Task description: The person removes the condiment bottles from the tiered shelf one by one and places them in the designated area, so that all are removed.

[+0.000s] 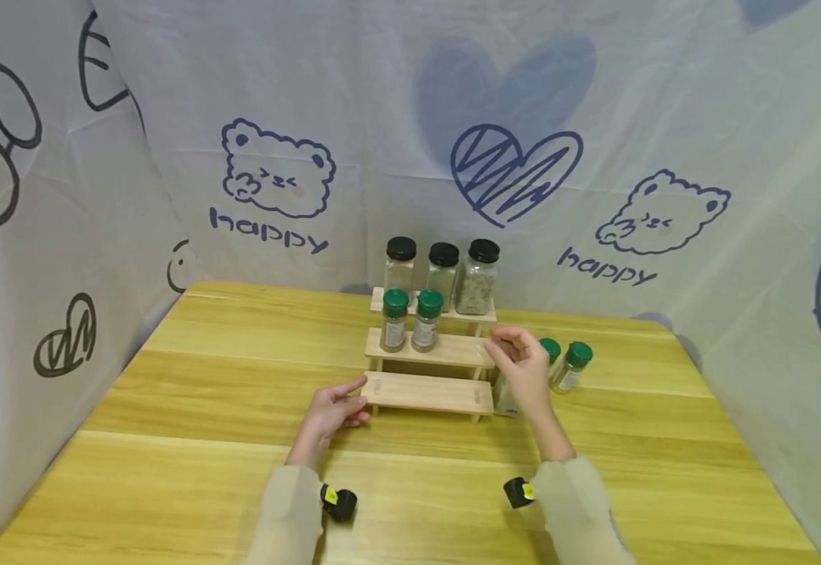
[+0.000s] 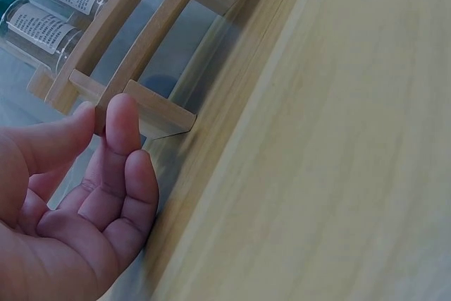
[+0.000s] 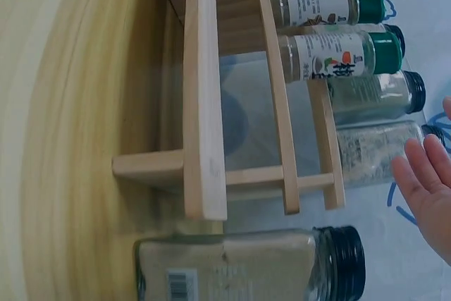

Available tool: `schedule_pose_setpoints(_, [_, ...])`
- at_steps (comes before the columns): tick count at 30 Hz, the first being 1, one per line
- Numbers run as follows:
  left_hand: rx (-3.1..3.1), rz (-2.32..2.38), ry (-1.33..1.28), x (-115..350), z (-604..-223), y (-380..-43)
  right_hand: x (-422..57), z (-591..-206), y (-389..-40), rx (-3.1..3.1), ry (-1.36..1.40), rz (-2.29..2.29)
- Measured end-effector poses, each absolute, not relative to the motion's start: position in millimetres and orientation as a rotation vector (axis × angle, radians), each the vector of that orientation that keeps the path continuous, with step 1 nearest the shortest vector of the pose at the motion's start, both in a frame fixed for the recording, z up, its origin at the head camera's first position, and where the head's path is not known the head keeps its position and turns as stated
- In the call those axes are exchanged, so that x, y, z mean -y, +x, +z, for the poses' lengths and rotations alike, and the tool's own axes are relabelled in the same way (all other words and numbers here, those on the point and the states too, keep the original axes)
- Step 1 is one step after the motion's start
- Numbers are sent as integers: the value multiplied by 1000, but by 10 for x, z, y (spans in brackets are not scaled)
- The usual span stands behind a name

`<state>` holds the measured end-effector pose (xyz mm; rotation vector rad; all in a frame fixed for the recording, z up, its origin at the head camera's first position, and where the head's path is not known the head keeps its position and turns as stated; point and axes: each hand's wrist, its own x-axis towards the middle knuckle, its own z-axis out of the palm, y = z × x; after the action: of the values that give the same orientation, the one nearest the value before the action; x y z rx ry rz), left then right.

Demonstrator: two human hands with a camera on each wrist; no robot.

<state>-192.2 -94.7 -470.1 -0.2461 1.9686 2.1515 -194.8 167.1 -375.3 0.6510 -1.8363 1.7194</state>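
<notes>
A three-step wooden spice rack (image 1: 426,392) stands on the table. At its left end, my left hand (image 1: 330,412) pinches the lowest step between thumb and fingers, as the left wrist view shows up close. My right hand (image 1: 521,365) hovers by the right end of the middle step, holding nothing; its fingers (image 3: 423,167) look relaxed in the right wrist view. Two green-capped spice bottles (image 1: 395,320) (image 1: 427,320) stand on the middle step's left part. Along the top step are three black-capped jars (image 1: 477,278). The lowest step bears nothing.
Right of the rack stands a black-capped glass jar (image 3: 239,266), partly hidden behind my right hand in the head view. Two more green-capped bottles (image 1: 570,369) are farther right on the wooden table (image 1: 206,377). A printed white curtain (image 1: 382,118) hangs behind and at the sides.
</notes>
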Motion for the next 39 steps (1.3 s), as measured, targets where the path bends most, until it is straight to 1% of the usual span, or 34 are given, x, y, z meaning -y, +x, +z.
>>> schedule_pose_setpoints(17, [-1958,2166,-248,948,-4714,-1937,-1348,-3721,-2132,1990,506,1727])
schedule_pose_setpoints(28, [-1957,2170,-231,945,-4714,-1943,-1159,-3685,-2300,2011,616,1701])
schedule_pose_setpoints(39, [-1958,2168,-244,944,-4715,-1940,-1061,-3653,-2347,2042,652,1626])
